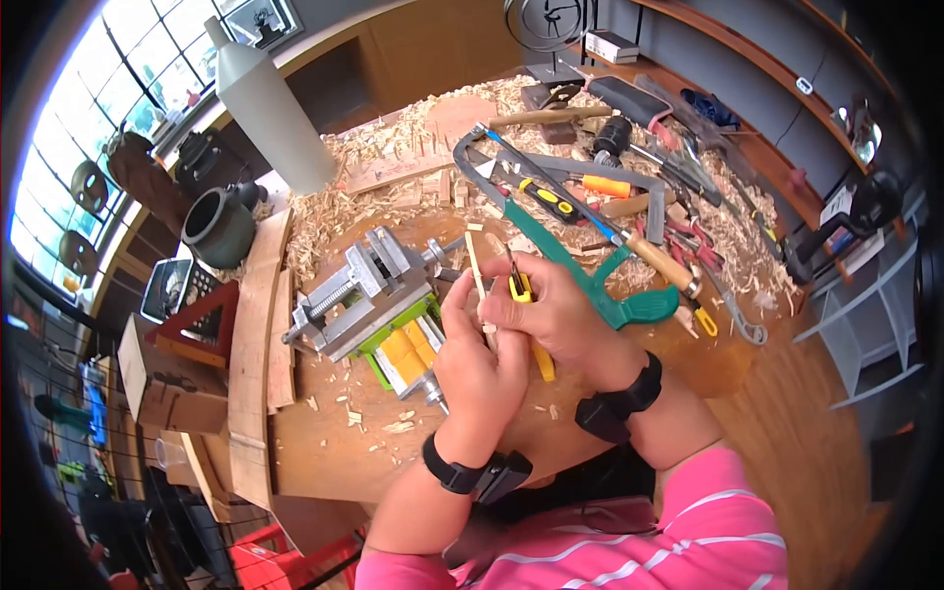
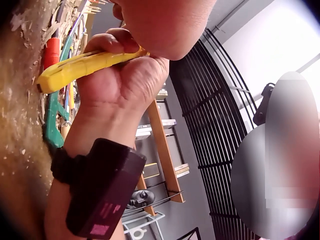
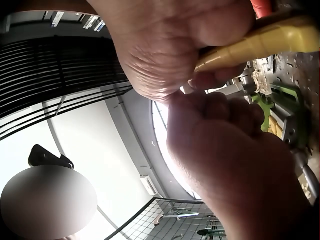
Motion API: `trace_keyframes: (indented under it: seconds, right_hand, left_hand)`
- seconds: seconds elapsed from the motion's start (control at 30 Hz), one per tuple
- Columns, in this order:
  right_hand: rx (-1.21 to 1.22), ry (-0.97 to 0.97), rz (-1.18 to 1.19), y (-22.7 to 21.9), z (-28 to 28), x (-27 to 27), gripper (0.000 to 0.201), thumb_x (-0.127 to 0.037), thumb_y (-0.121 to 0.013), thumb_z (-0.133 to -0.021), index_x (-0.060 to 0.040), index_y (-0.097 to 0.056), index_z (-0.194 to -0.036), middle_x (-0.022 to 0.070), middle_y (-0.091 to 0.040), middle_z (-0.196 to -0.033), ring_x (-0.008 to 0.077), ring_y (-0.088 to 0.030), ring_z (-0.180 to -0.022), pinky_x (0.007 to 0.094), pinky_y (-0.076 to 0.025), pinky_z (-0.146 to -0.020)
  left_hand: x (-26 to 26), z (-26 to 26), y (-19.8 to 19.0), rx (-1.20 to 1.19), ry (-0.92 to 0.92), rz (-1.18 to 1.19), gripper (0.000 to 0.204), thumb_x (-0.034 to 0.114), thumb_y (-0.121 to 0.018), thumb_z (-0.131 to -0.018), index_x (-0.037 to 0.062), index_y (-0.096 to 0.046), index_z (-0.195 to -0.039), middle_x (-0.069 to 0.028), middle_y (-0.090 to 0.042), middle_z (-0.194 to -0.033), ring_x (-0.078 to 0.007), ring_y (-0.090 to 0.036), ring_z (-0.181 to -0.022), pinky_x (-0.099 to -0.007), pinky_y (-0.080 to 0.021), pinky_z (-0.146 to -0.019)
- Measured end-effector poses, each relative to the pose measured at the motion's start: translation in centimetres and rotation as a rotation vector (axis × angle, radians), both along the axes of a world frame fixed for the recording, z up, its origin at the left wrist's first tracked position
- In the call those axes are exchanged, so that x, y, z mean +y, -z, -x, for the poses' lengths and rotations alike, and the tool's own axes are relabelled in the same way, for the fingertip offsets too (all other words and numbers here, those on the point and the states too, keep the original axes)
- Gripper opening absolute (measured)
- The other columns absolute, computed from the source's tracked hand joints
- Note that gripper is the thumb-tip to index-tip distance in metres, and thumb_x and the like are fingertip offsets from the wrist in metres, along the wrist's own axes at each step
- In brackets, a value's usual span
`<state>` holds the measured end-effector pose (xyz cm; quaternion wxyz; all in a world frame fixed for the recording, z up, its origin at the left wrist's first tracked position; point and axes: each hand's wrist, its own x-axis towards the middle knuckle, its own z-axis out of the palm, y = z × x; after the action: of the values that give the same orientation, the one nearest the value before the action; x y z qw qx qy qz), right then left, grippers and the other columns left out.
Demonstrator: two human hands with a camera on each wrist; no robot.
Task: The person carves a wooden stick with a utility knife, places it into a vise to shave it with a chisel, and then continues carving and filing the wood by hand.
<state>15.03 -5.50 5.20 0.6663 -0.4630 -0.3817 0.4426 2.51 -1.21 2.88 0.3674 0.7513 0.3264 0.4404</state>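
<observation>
In the head view my left hand (image 1: 477, 372) holds a thin pale wood strip (image 1: 475, 258) upright between thumb and fingers. Beside it my right hand (image 1: 570, 320) grips a yellow utility knife (image 1: 545, 362), its dark front end pointing up close to the strip. The two hands meet over the front of the workbench. From the left wrist view, the knife's yellow handle (image 2: 75, 71) sticks out below the right palm. The right wrist view shows that handle (image 3: 265, 44) too, while fingers hide the strip there.
A metal vise (image 1: 364, 285) with a green and yellow base stands left of the hands. To their right lie a green-handled saw (image 1: 580, 275), a wooden-handled tool (image 1: 661, 265) and several other tools among wood shavings (image 1: 413, 202). Long boards (image 1: 258, 344) line the bench's left edge.
</observation>
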Motion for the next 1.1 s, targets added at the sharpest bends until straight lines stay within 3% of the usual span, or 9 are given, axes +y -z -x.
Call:
trace_keyframes:
  seconds: [0.33,0.37,0.6,0.67,0.7,0.77,0.9,0.97,1.1]
  right_hand:
    - [0.068,0.083,0.098,1.4,-2.6,0.5,0.047,-0.049,-0.064,-0.107,-0.002,-0.062,-0.112,0.0012,-0.058,-0.086,0.0057,-0.051,-0.063,0.0228,-0.043,-0.054]
    - [0.033,0.037,0.018,1.2,-2.7,0.3,0.052,-0.054,-0.054,-0.11,-0.0026,-0.061,-0.112,0.0005,-0.056,-0.087,0.0061,-0.05,-0.063,0.0218,-0.044,-0.056]
    - [-0.027,0.062,-0.128,1.0,-1.6,0.5,0.039,-0.039,-0.043,-0.117,-0.0053,-0.06,-0.109,0.0007,-0.059,-0.089,0.0074,-0.053,-0.072,0.0225,-0.047,-0.066]
    - [-0.07,0.079,-0.17,1.8,-1.6,1.0,0.035,-0.036,-0.044,-0.117,-0.0059,-0.06,-0.108,0.001,-0.059,-0.09,0.0079,-0.055,-0.073,0.0239,-0.049,-0.068]
    - [-0.086,0.104,-0.206,1.9,-1.5,1.3,0.034,-0.035,-0.045,-0.117,-0.0059,-0.06,-0.107,0.0009,-0.06,-0.09,0.0082,-0.055,-0.072,0.0246,-0.049,-0.068]
    - [-0.106,0.128,-0.238,1.8,-1.3,1.4,0.034,-0.035,-0.046,-0.117,-0.0058,-0.059,-0.106,0.0009,-0.06,-0.089,0.0084,-0.055,-0.072,0.0252,-0.05,-0.068]
    - [-0.061,0.173,-0.193,1.3,-1.3,1.3,0.032,-0.034,-0.049,-0.116,-0.0069,-0.06,-0.103,-0.0001,-0.06,-0.085,0.0075,-0.055,-0.072,0.0248,-0.049,-0.067]
    - [-0.069,0.179,-0.188,1.4,-1.4,1.4,0.032,-0.034,-0.05,-0.115,-0.0072,-0.06,-0.102,-0.0006,-0.06,-0.084,0.007,-0.056,-0.072,0.0246,-0.048,-0.067]
    - [-0.045,0.215,-0.19,1.6,-1.3,1.5,0.029,-0.029,-0.054,-0.114,-0.0051,-0.063,-0.101,-0.0011,-0.063,-0.084,0.0059,-0.055,-0.067,0.0243,-0.047,-0.061]
  left_hand:
    - [-1.9,0.1,-1.6,0.058,0.121,0.174,0.058,-0.002,-0.053,-0.094,-0.0085,-0.043,-0.151,-0.0195,-0.067,-0.129,-0.0203,-0.068,-0.117,-0.0313,-0.053,-0.099]
    - [-0.9,-0.2,0.8,0.001,0.016,-0.105,0.063,0.011,-0.068,-0.087,-0.0026,-0.053,-0.148,-0.014,-0.07,-0.078,-0.0257,-0.066,-0.057,-0.0373,-0.051,-0.055]
    - [-1.4,-0.1,-0.3,0.036,-0.004,-0.327,0.066,0.006,-0.066,-0.086,-0.0063,-0.053,-0.15,-0.0133,-0.069,-0.076,-0.0244,-0.062,-0.052,-0.0357,-0.049,-0.052]
    - [-2.1,0.3,-1.1,0.005,0.14,-0.065,0.063,-0.005,-0.05,-0.093,-0.0121,-0.043,-0.155,-0.0225,-0.065,-0.143,-0.0219,-0.068,-0.122,-0.0304,-0.052,-0.1]
    - [-1.9,0.2,-0.9,0.001,0.143,-0.063,0.063,-0.005,-0.05,-0.093,-0.0121,-0.043,-0.155,-0.0225,-0.065,-0.143,-0.0219,-0.068,-0.122,-0.0304,-0.052,-0.1]
    - [-1.4,-0.1,-0.4,-0.011,0.04,-0.298,0.067,0.004,-0.067,-0.084,-0.0099,-0.053,-0.149,-0.0137,-0.064,-0.066,-0.0248,-0.059,-0.047,-0.0373,-0.048,-0.049]
    - [-1.7,0.4,-1.0,0.01,0.063,-0.298,0.069,0.003,-0.066,-0.082,-0.0105,-0.053,-0.149,-0.0121,-0.06,-0.061,-0.0248,-0.058,-0.045,-0.0373,-0.047,-0.049]
    - [-2.2,0.8,-1.5,0.1,0.127,-0.164,0.066,-0.004,-0.053,-0.088,-0.0127,-0.046,-0.153,-0.021,-0.074,-0.124,-0.0141,-0.07,-0.08,-0.027,-0.054,-0.07]
    - [-2.0,0.7,-1.2,0.071,0.12,-0.197,0.066,-0.004,-0.054,-0.087,-0.0125,-0.047,-0.152,-0.0206,-0.076,-0.117,-0.0114,-0.065,-0.069,-0.0265,-0.051,-0.063]
